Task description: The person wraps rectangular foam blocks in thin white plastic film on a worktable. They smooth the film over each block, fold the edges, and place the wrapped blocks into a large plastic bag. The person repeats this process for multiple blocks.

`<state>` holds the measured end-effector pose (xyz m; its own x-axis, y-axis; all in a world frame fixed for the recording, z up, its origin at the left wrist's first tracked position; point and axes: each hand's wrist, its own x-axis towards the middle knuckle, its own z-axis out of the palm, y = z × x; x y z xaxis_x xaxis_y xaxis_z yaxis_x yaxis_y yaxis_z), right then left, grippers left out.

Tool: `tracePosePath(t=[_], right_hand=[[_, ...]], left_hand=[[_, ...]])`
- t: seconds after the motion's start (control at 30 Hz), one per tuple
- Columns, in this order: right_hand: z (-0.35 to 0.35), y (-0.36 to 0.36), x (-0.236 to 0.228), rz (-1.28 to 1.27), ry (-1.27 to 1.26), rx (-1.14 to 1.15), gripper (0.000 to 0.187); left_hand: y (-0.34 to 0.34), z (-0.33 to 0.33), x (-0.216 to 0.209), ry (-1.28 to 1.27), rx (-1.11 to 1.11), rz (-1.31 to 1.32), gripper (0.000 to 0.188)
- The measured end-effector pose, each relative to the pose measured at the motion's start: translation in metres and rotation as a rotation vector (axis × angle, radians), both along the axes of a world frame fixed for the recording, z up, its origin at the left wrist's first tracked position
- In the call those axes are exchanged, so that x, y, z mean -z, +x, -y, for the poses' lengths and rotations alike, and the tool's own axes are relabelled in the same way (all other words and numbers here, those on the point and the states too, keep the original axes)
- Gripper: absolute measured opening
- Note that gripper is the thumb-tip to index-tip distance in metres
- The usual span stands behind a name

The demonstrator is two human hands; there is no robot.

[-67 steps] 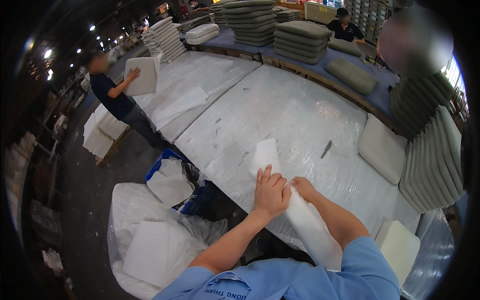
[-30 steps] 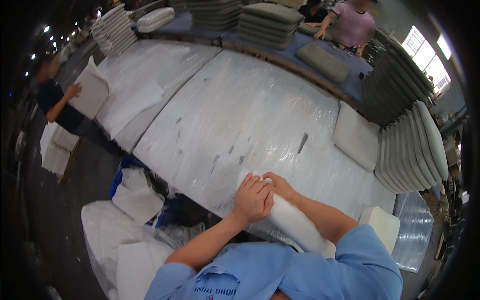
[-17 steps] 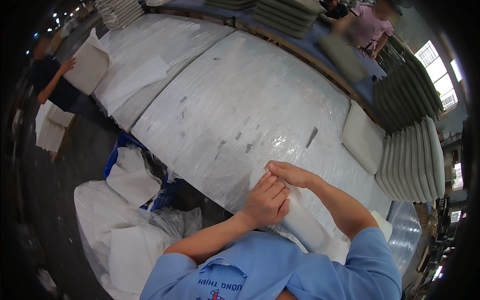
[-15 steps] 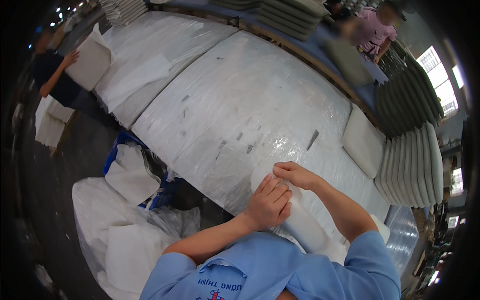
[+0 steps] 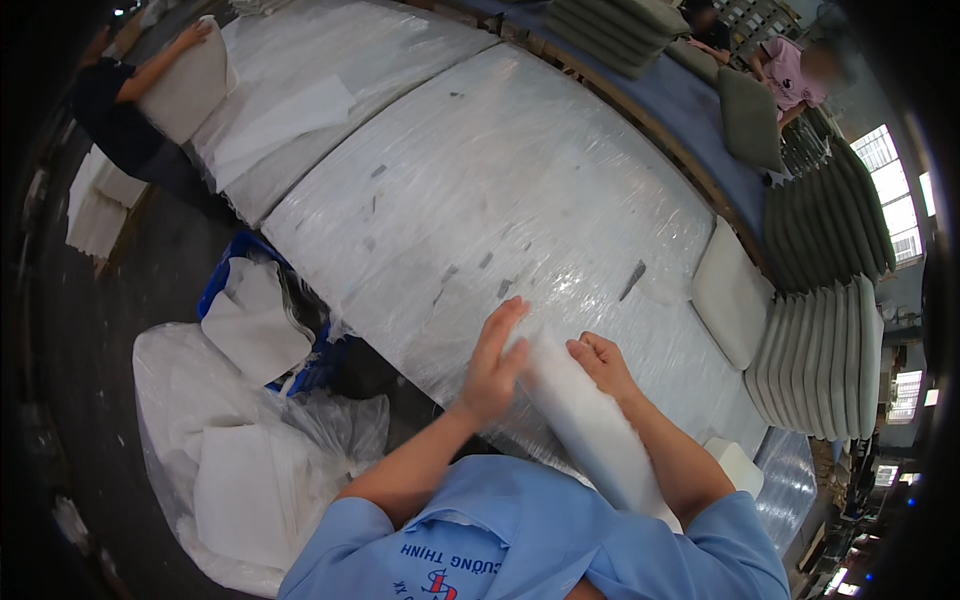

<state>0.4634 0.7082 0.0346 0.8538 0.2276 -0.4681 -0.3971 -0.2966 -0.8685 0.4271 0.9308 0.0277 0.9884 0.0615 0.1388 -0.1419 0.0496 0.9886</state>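
Note:
A long, white, soft-looking padded piece [image 5: 592, 425] slants from the table up against my front, its far end over the plastic-wrapped tabletop [image 5: 470, 220]. My right hand [image 5: 603, 366] is closed on its right edge near that end, thumb pressed in. On the other side, my left hand [image 5: 492, 368] is off the piece or barely beside it, with fingers stretched out and thumb apart; motion blurs it slightly. The piece's lower end is hidden by my right arm and shirt.
Pale seat cushions [image 5: 815, 360] stand in a row at right, beside a loose one [image 5: 732, 295]. Grey cushions [image 5: 828, 215] stack behind. Lower left are a blue crate [image 5: 222, 268] and a clear bag [image 5: 165, 400] of white sheets. Co-workers handle cushions at far left and far right.
My left hand has let go of the far end and opened, moving left. My right hand has moved down along the edge, and more of the white piece shows.

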Motion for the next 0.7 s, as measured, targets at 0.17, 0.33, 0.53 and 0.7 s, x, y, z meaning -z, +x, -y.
tracePosePath(t=[0.17,0.33,0.53,0.7], right_hand=[[-0.006,0.009,0.029,-0.09,0.045,-0.018,0.037],[0.071,-0.023,0.131,-0.188,-0.115,0.053,0.029],[0.025,0.008,0.059,-0.099,-0.318,0.041,0.011],[-0.007,0.043,-0.03,-0.187,-0.287,-0.206,0.037]], left_hand=[[0.001,-0.001,0.071,-0.245,0.344,-0.435,0.053],[0.011,0.013,0.067,-0.254,0.543,-0.242,0.049],[0.004,-0.001,0.079,-0.33,0.488,-0.285,0.038],[0.017,0.006,0.089,-0.286,0.569,-0.272,0.035]])
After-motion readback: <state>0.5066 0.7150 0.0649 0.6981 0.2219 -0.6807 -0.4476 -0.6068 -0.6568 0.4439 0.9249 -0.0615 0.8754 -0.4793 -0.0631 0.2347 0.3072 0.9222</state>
